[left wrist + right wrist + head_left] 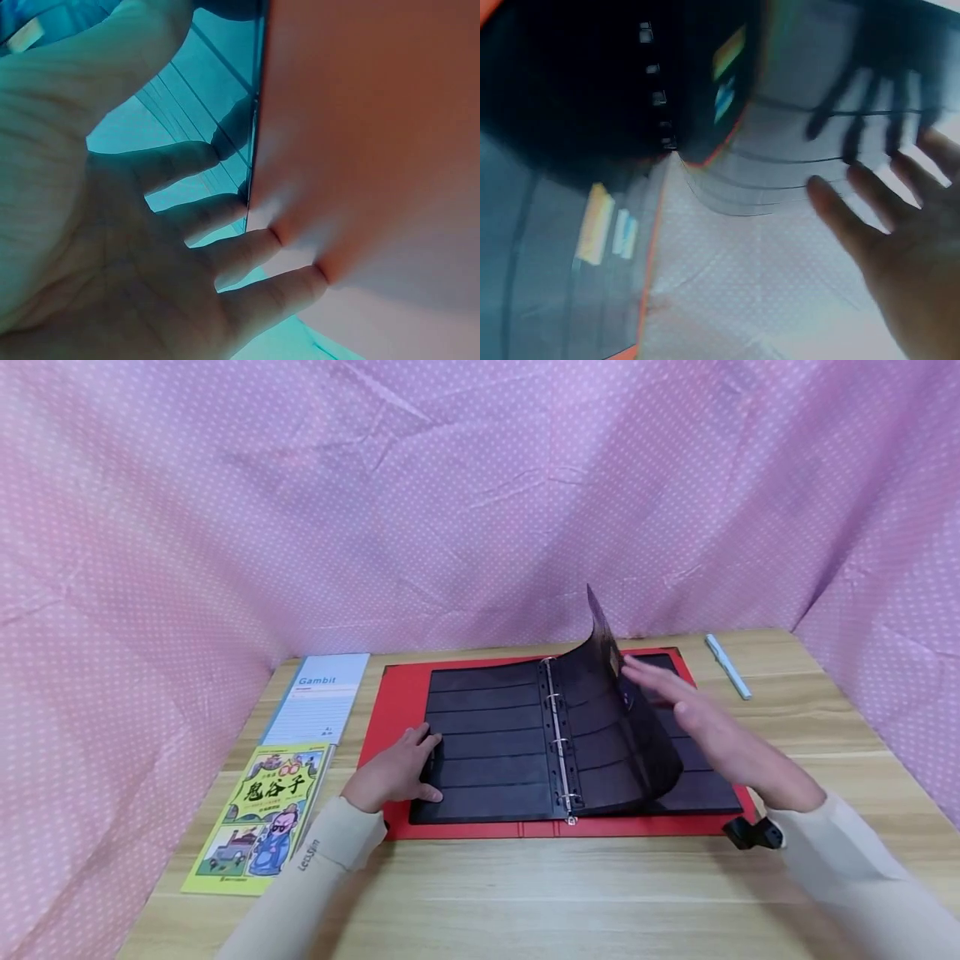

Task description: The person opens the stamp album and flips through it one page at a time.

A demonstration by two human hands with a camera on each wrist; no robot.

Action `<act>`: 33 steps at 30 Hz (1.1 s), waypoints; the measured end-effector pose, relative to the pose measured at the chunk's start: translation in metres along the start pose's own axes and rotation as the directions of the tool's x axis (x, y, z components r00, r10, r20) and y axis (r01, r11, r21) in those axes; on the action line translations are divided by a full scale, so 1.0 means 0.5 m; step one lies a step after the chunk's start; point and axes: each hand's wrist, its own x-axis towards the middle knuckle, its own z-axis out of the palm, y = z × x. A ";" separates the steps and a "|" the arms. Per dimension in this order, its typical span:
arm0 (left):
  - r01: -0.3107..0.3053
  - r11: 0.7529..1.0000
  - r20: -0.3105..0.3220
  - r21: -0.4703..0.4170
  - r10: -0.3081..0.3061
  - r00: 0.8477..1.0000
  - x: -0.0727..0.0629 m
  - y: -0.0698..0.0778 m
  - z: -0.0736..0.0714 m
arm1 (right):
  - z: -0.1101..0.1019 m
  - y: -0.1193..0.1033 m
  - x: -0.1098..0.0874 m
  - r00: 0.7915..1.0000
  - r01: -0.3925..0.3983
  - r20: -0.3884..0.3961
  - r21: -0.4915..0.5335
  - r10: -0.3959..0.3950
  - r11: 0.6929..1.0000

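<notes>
Right hand (723,745) up beside the raised black page (600,735), fingers straight, clamped on nothing; contact, can't tell! Left hand (397,768), fingers apart, rests at the flat page's outer edge. A page turn, I'd judge, calling for a gentle sweep around the rings (558,741). The red binder (397,710) lies open between both hands. Outward: yellow book (255,818) crowding the left forearm, pen (727,667) beyond the right fingers, table (570,893) nearer the body offering room.
</notes>
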 end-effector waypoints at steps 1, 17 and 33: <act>0.001 1.000 0.000 0.000 -0.001 1.000 0.000 0.000 0.000 | -0.001 -0.001 0.006 0.998 0.047 -0.040 0.006 -0.046 0.999; 0.015 1.000 0.006 -0.020 -0.014 1.000 0.000 -0.001 0.001 | 0.016 -0.010 0.038 0.975 0.171 -0.163 0.106 -0.153 0.979; -0.037 0.957 -0.157 -0.288 -0.009 0.988 -0.020 -0.048 -0.008 | 0.098 -0.020 0.032 0.986 -0.074 0.150 0.003 0.073 0.997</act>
